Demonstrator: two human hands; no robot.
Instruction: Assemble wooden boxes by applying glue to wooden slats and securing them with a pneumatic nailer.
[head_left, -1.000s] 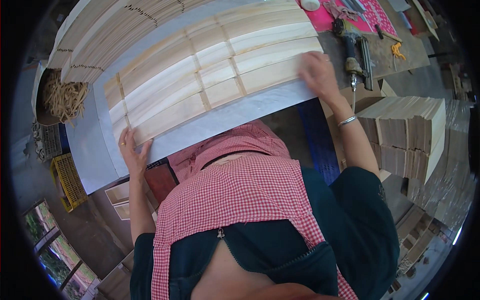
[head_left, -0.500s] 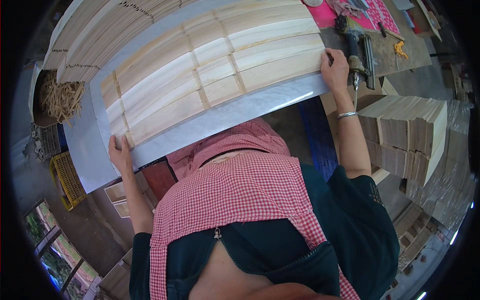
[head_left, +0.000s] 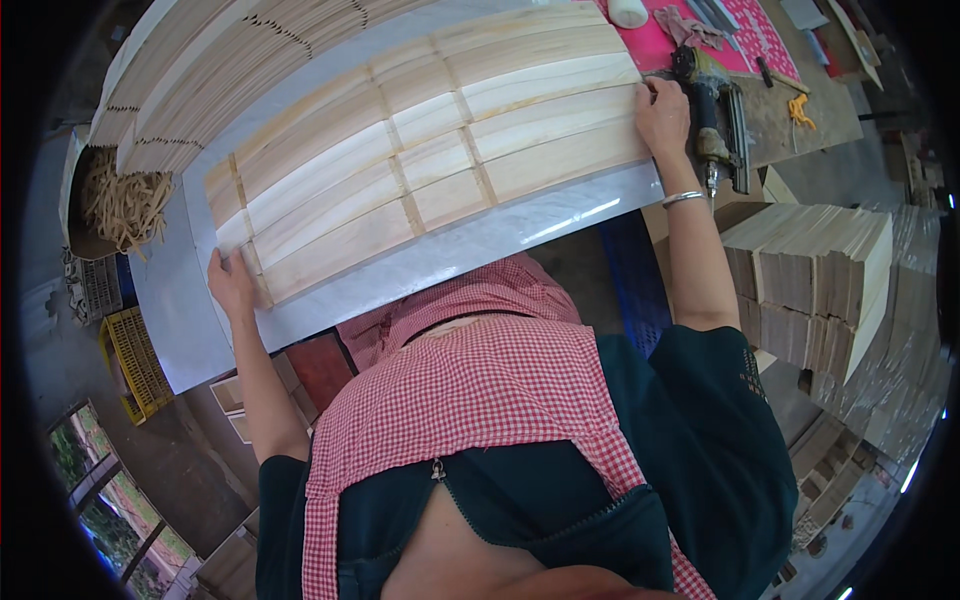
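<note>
Several pale wooden boards (head_left: pixel 340 215) lie side by side, long edges together, on a grey-white tabletop (head_left: pixel 420 258). Narrow crosswise strips run over them in three lines. At their left end is my left hand (head_left: pixel 232 286), its fingers bent against the end edges and its thumb toward the near side. My right hand (head_left: pixel 663 120) grips the opposite end, fingers curled over the edges. Between the two hands the boards are held at both ends. The undersides of the fingers are hidden.
Stacked thin wooden pieces (head_left: pixel 210 75) fill the far left, beside a box of wood strips (head_left: pixel 122 200). A nail gun (head_left: pixel 712 115) lies just right of my right hand, with orange clips (head_left: pixel 799 110) beyond. Bundled wooden blocks (head_left: pixel 815 260) stand at right; a yellow crate (head_left: pixel 140 360) is low left.
Both hands have slid a little farther from me along the board ends, still touching them. The boards keep nearly the same place, and the view has shifted slightly.
</note>
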